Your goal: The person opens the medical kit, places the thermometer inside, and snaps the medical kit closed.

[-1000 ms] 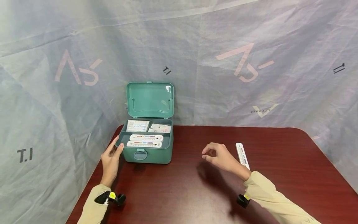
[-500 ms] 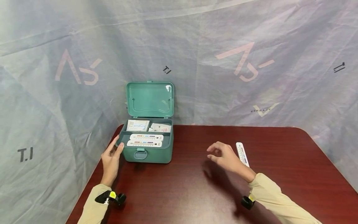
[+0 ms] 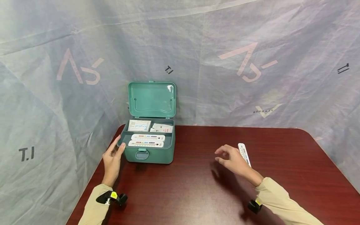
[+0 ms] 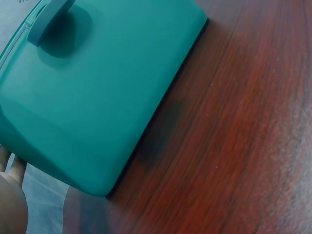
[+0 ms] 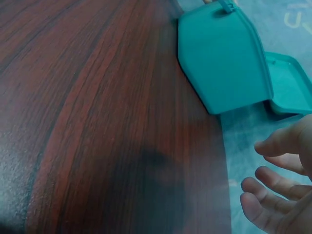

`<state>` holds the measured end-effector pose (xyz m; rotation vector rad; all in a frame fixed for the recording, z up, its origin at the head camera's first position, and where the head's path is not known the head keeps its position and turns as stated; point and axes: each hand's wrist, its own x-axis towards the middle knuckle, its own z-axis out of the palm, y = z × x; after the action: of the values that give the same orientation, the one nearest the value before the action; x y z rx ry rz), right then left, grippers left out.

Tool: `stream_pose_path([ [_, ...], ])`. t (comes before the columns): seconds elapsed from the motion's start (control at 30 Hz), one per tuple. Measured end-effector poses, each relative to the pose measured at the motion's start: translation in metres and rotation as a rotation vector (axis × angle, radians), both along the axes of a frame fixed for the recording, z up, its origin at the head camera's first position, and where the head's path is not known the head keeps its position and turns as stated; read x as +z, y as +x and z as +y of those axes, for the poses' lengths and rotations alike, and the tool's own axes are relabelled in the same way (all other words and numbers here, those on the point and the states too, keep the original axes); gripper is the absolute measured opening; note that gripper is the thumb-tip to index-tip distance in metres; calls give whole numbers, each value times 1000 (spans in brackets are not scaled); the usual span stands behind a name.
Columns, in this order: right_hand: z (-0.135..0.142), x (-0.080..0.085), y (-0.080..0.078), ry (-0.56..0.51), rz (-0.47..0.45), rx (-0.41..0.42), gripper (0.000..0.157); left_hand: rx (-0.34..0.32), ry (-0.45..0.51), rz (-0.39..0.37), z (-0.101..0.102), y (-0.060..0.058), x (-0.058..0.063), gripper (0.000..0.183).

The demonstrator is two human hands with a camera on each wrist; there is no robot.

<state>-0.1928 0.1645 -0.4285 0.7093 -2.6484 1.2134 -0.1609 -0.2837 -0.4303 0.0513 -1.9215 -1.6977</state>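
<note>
Bare left hand (image 3: 112, 162): fingers (image 3: 113, 145) extended, thumb (image 3: 121, 149) apart | bare right hand (image 3: 232, 160): fingers loosely bent | beige-sleeved forearms (image 3: 95, 203): angled inward

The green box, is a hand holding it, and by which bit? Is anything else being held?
The left hand holds the green box by its near left corner, at the rim. The right hand, over the table, holds nothing.

Loose thermometer (image 3: 244, 153) partly hidden by right hand (image 3: 232, 159); fine print unreadable.
</note>
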Motion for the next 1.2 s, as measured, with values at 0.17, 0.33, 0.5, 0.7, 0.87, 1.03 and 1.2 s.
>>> stream_pose_path([
  [0.17,3,-3,1,6,25,-3,16,0,19,4,0,-1,0,45],
  [0.33,8,-7,2,7,41,-7,15,5,13,10,1,0,0,45],
  [0.5,15,-12,2,7,68,-19,16,-2,23,10,1,1,0,45],
  [0.7,24,-15,4,23,78,-53,19,-5,31,-1,2,0,1,45],
  [0.87,31,-19,6,38,66,-90,19,-10,33,-5,2,0,1,46],
  [1.03,37,-22,7,35,81,-117,19,-6,24,5,1,0,0,45],
  [1.2,44,-22,7,27,84,-147,18,3,18,15,3,1,1,44],
])
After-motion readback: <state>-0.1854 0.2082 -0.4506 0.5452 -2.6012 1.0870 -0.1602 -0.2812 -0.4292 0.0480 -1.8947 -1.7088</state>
